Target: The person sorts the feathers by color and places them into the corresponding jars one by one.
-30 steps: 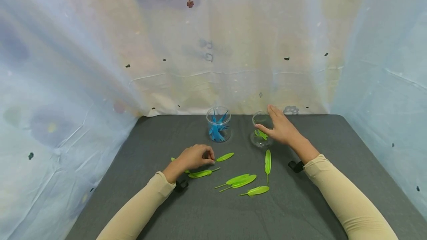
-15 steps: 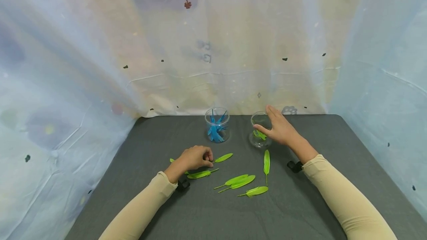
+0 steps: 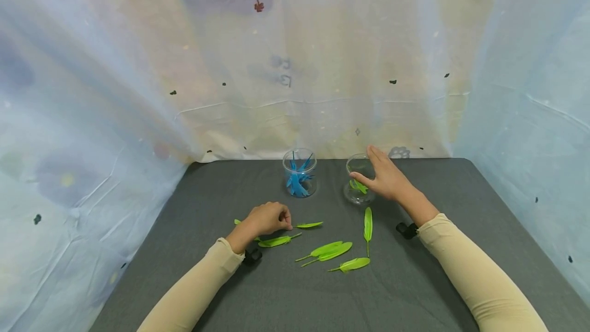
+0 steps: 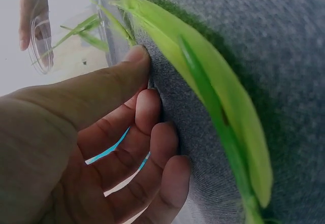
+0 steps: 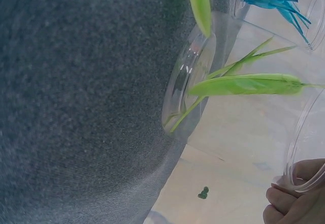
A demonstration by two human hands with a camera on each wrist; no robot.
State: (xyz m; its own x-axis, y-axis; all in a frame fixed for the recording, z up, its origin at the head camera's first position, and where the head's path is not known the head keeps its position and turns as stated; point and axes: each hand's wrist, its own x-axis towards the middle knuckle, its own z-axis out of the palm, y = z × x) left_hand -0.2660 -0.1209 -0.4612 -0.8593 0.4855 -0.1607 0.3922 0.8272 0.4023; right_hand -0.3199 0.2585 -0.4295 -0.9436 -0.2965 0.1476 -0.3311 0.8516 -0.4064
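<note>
My left hand (image 3: 266, 218) is low over the table, thumb and index finger pinching the quill end of a green feather (image 3: 310, 225). In the left wrist view, this pinched feather (image 4: 118, 23) shows only partly beyond the thumb tip, and a larger green feather (image 4: 218, 92) lies close beside the fingers. On the right, a clear jar (image 3: 358, 201) stands upright with a few green feathers (image 5: 249, 85) inside. My right hand (image 3: 388, 176) holds this jar near its rim, thumb on the near side and fingers beyond; the right wrist view catches only some curled fingers (image 5: 294, 196).
Left of that jar stands a second clear jar (image 3: 311, 189) containing blue feathers (image 3: 297, 182). Several loose green feathers lie on the dark grey table (image 3: 322, 301), one upright-pointing feather (image 3: 368, 223) just before the right jar. A patterned curtain (image 3: 322, 40) hangs behind the table.
The feather in my left fingers has turned, its tip swinging toward me so that it appears narrower and flatter. My right hand and the jars stay put.
</note>
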